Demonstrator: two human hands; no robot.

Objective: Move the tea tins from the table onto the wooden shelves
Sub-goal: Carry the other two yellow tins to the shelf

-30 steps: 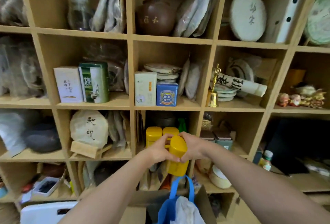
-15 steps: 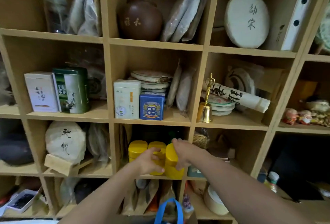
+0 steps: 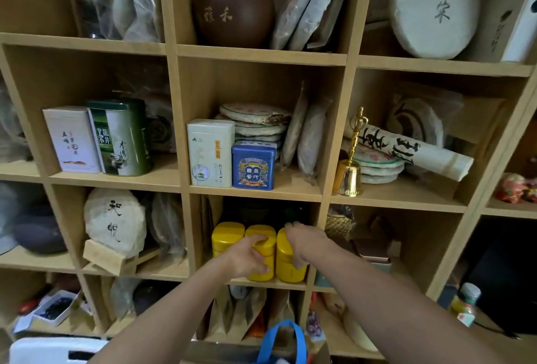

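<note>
Three yellow tea tins stand in a row in the middle cubby of the wooden shelves (image 3: 255, 191). The left tin (image 3: 226, 237) stands free. My left hand (image 3: 247, 256) is wrapped around the middle tin (image 3: 266, 262). My right hand (image 3: 305, 243) grips the right tin (image 3: 287, 265), which rests on the shelf board against the cubby's right wall. Both tins are upright and touch each other.
The cubby above holds a white tin (image 3: 210, 153) and a blue tin (image 3: 253, 166). A green tin (image 3: 122, 137) and a white box (image 3: 71, 140) sit to the left, a brass bell (image 3: 350, 172) to the right. A blue bag handle (image 3: 280, 340) hangs below my arms.
The third yellow tin went from mid-air in front of the shelves into the cubby, beside the other two. Both hands followed it in, and the view moved closer.
</note>
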